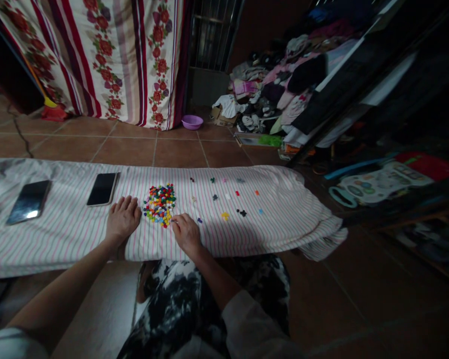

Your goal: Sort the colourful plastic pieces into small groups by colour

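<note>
A pile of small multicoloured pieces [159, 202], too small to name exactly, lies on the striped cloth [134, 244]. Flat on the cloth, just left of the pile, rests my left hand [123, 218], fingers stretched out and holding nothing. My right hand [187, 233] is at the pile's lower right edge, thumb and fingertips pinched together; whatever they hold is too small to make out. Small groups sorted by colour are spread to the right, among them yellow pieces [225, 216], black pieces [242, 213], purple pieces [199, 220] and red pieces [237, 193].
Two phone-like devices lie at the left: a smartphone [102, 189] and a larger dark-screened device [29, 202]. Beyond the cloth are a floral curtain [130, 65], a purple basin [192, 121] and a heap of clothes [265, 89] on the tiled floor.
</note>
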A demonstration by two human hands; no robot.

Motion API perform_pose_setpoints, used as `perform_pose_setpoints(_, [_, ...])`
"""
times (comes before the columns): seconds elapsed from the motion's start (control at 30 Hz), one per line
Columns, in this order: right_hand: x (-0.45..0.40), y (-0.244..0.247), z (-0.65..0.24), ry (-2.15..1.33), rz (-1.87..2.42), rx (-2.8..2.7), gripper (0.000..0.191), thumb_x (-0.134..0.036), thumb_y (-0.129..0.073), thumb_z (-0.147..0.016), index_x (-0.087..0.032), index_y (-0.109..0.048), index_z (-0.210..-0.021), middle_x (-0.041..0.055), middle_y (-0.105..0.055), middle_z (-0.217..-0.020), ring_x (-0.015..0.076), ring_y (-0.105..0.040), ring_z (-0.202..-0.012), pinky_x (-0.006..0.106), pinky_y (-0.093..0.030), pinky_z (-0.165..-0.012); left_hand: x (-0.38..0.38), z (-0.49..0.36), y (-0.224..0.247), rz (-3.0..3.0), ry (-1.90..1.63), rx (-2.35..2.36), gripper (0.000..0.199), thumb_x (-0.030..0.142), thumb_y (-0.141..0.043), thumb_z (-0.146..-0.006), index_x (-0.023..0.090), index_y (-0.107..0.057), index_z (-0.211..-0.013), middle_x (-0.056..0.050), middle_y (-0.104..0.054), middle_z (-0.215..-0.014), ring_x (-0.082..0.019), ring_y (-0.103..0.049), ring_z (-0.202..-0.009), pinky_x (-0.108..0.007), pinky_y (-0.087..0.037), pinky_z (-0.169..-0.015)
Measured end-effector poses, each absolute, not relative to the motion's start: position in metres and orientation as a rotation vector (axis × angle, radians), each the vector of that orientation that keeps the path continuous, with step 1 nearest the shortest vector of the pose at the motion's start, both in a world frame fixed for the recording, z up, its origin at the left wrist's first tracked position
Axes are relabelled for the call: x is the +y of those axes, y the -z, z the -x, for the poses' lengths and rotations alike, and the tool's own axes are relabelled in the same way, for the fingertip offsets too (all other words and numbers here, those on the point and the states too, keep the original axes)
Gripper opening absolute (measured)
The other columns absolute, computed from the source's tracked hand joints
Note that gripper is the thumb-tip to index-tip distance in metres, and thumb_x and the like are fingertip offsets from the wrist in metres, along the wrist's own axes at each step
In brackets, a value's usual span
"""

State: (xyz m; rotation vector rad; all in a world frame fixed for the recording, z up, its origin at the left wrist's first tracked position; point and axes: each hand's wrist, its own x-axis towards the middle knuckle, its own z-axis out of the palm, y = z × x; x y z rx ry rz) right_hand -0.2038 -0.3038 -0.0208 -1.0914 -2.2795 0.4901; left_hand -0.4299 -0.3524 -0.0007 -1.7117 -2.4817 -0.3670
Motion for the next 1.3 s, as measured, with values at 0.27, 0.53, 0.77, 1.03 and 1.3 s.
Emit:
perform_pose_setpoints(0.27, [-0.303,0.028,0.200,-0.556,1.047,-2.148,0.018,-0.017,-0.049,-0.091,-0.020,-0.065,-0.099,0.0056,-0.071,-0.093,0.0177,-0.066,-0.090,0.027,-0.050,-0.084,-0.352,0.434,0.006,1.697,0.389,-2.429,0.052,0.038,-0.031,-0.093,0.015,-0.056,-0.133,-0.015,-0.053,-0.144,-0.030,-0.042,-0.139,-0.048,-0.031,-0.114])
perform_pose_setpoints(0.53, [-0.307,0.022,0.196,-0.724,0.993,-2.004,0.018,-0.020,-0.052,-0.088,-0.022,-0.066,-0.100,0.0034,-0.073,-0.093,0.0145,-0.069,-0.082,0.025,-0.053,-0.076,-0.352,0.435,0.008,1.706,0.317,-2.373,0.056,0.039,-0.027,-0.094,0.010,-0.056,-0.133,-0.017,-0.055,-0.142,-0.033,-0.044,-0.138,-0.048,-0.032,-0.113])
perform_pose_setpoints(0.77, [-0.274,0.003,0.168,-0.714,1.027,-1.852,0.016,-0.022,-0.052,-0.087,-0.021,-0.064,-0.098,0.0038,-0.070,-0.089,0.0145,-0.067,-0.077,0.025,-0.054,-0.072,-0.352,0.435,0.007,1.721,0.306,-2.362,0.056,0.038,-0.027,-0.094,0.010,-0.057,-0.132,-0.017,-0.054,-0.142,-0.034,-0.044,-0.137,-0.049,-0.033,-0.112])
perform_pose_setpoints(1.03, [-0.203,-0.011,0.106,-0.398,1.501,-1.931,0.017,-0.013,-0.052,-0.082,-0.020,-0.062,-0.094,0.0061,-0.070,-0.094,0.0173,-0.066,-0.085,0.028,-0.049,-0.080,-0.352,0.436,0.008,1.738,0.352,-2.364,0.055,0.037,-0.029,-0.094,0.009,-0.057,-0.132,-0.019,-0.054,-0.142,-0.036,-0.044,-0.136,-0.052,-0.033,-0.111])
perform_pose_setpoints(1.3, [-0.186,-0.008,0.098,-0.305,1.717,-2.224,0.013,-0.012,-0.053,-0.089,-0.018,-0.062,-0.095,0.0080,-0.070,-0.095,0.0176,-0.064,-0.091,0.026,-0.042,-0.079,-0.352,0.436,0.010,1.721,0.345,-2.378,0.057,0.039,-0.026,-0.094,0.011,-0.055,-0.133,-0.018,-0.053,-0.143,-0.033,-0.043,-0.138,-0.050,-0.031,-0.113])
